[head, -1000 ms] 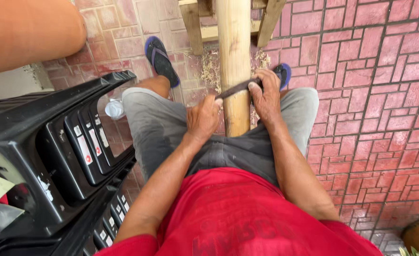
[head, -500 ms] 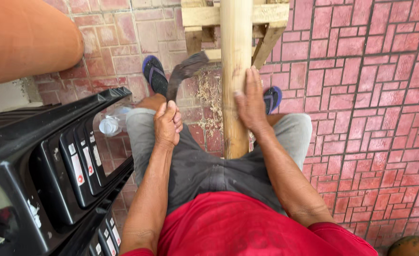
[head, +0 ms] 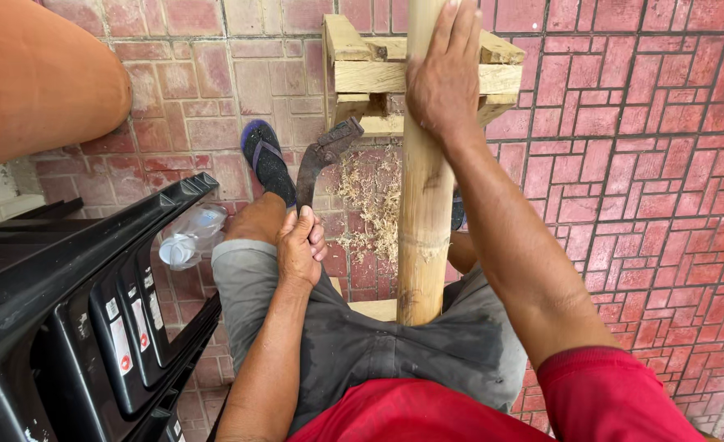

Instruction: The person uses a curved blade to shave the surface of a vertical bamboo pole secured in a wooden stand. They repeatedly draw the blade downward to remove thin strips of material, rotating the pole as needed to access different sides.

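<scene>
A thick bamboo pole [head: 424,221] runs lengthwise from between my knees up to a small wooden frame [head: 370,74]. My right hand [head: 444,78] rests on top of the pole near the frame, fingers stretched along it. My left hand [head: 299,245] grips the handle of a curved, rusty blade [head: 321,155], held up beside my left knee and apart from the pole. Pale shavings [head: 372,196] lie on the brick floor between the blade and the pole.
A stack of black plastic chairs [head: 75,311] stands close on the left. A crushed clear plastic bottle [head: 188,237] lies by my left leg. Another person's bare arm [head: 34,82] is at the top left. Red brick paving [head: 648,180] spreads to the right.
My right hand has slid up the pole from near my knee to the wooden frame. My left hand has lifted the blade off the pole and holds it to the left.
</scene>
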